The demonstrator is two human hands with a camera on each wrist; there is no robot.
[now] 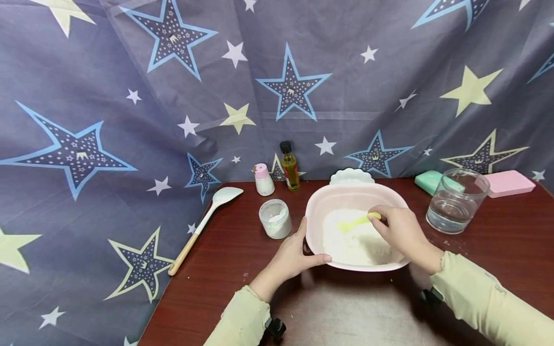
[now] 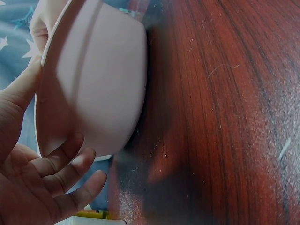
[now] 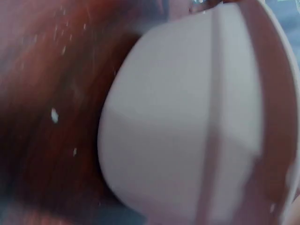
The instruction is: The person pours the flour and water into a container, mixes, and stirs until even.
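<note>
Near the far edge of the surface [image 1: 225, 230], the left hand [image 1: 289, 254] grips the pink basin [image 1: 376, 192] at its rim, while the right hand [image 1: 396, 228] pinches a yellow spoon [image 1: 357, 222] over the white powder [image 1: 346, 245]. I'd keep that rim braced and sweep slowly, low, to avoid spilling.

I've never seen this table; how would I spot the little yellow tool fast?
Start at the dark red table and find the large pink basin that the left hand holds. Inside it is white powder, where the right hand holds a small yellow tool. Its bright yellow sets it apart from the pale pink and white around it.
</note>
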